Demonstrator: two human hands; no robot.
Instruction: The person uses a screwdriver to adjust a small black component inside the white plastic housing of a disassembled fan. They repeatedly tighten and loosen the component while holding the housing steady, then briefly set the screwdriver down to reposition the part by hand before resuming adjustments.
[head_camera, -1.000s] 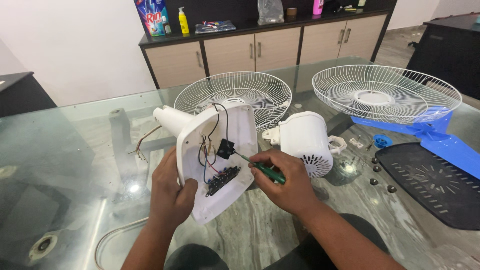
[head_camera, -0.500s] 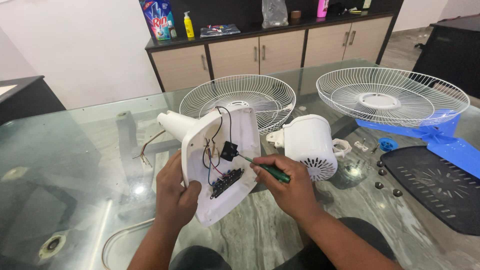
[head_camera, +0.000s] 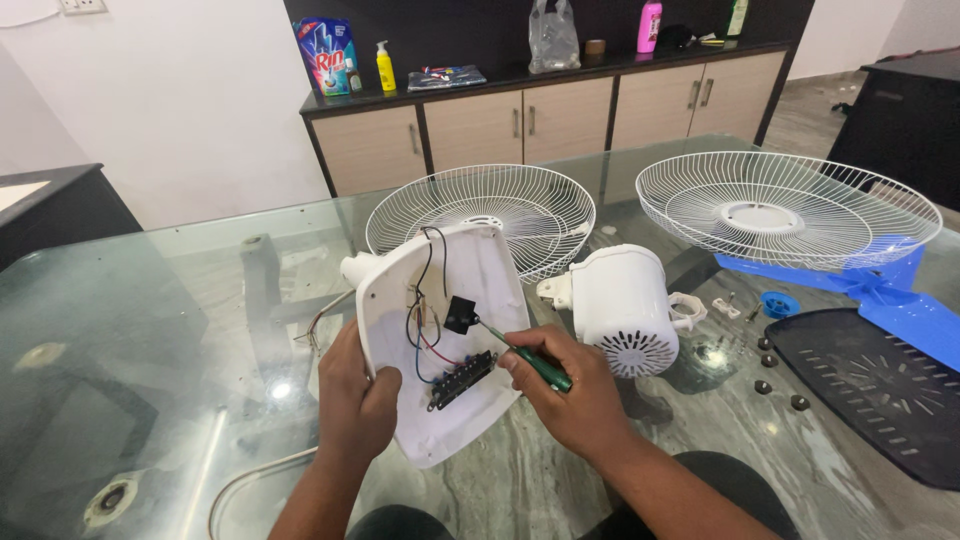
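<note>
Between both hands, white fan base (head_camera: 480, 270), left hand (head_camera: 355, 395) gripping its edge, right hand (head_camera: 570, 395) clasping green screwdriver (head_camera: 530, 362)

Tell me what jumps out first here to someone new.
The opened white fan base at centre, tilted up by the left hand, with wires and a black switch block inside. The right hand pokes a green-handled screwdriver into it. Two white wire fan guards lie behind on the glass table.

A blue, red-marked detergent pouch (head_camera: 327, 56) is stood upright on the dark sideboard top at eleven o'clock. A slim yellow pump bottle (head_camera: 385, 68) is set just beside it. Toward one o'clock a clear plastic bag (head_camera: 552, 36) and a pink bottle (head_camera: 649, 27) are seen.
</note>
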